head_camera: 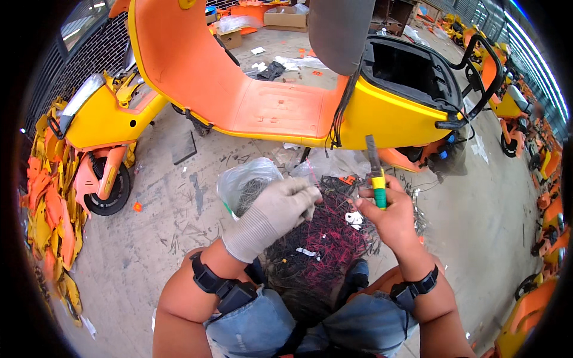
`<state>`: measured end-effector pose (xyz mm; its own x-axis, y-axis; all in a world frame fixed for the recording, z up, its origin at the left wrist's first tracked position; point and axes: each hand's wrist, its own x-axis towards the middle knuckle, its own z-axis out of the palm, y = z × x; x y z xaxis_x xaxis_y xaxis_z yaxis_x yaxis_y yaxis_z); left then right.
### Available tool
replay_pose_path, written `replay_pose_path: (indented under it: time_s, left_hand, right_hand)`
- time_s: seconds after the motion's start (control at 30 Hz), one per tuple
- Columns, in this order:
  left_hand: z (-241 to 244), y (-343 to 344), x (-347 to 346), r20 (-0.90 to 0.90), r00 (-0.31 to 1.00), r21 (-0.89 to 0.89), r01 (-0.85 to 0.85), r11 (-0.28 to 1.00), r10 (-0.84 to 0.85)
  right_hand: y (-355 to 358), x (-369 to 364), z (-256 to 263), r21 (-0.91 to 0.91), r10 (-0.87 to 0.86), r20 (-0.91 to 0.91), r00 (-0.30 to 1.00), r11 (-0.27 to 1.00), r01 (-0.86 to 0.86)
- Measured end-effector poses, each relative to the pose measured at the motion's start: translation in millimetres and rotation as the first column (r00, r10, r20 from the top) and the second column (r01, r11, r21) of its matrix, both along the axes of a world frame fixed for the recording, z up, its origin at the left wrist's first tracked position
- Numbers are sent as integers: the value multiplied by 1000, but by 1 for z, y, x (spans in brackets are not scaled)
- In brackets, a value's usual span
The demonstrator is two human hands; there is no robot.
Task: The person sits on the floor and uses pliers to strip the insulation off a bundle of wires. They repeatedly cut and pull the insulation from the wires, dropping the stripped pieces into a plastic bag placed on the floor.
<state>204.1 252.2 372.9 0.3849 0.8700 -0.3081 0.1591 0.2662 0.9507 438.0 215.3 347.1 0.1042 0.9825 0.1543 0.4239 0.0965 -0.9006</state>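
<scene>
My left hand [288, 206], in a pale knitted work glove, has its fingers closed at the centre of the view. A thin red wire [312, 172] rises from its fingertips, pinched there. Bare, my right hand [391, 208] grips a knife-like tool by its yellow and green handle [379, 191]; the grey blade [371, 152] points up and away. Its thumb and fingertip come close together, but whatever is between them is too small to make out. Under both hands lies a heap of black and red wire scraps [331, 244].
A clear plastic bag [248, 179] of thin dark scraps stands left of the heap. Ahead is a yellow and orange scooter body [282, 107] with an open black seat compartment [405, 71]. Another scooter section [100, 121] and piled body panels [53, 201] stand left; more scooters [544, 161] line the right.
</scene>
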Motion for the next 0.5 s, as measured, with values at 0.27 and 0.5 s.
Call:
replay_pose_path:
  time_s: [0.27,0.5]
  left_hand:
    - [-5,-13,14,-45,980,23,193,981,-192]
    - [-3,-5,12,161,982,-229,131,965,-95]
  right_hand:
    - [-5,-11,-2,55,177,106,979,981,-183]
    - [-6,-8,-1,0,190,-66,980,982,-190]
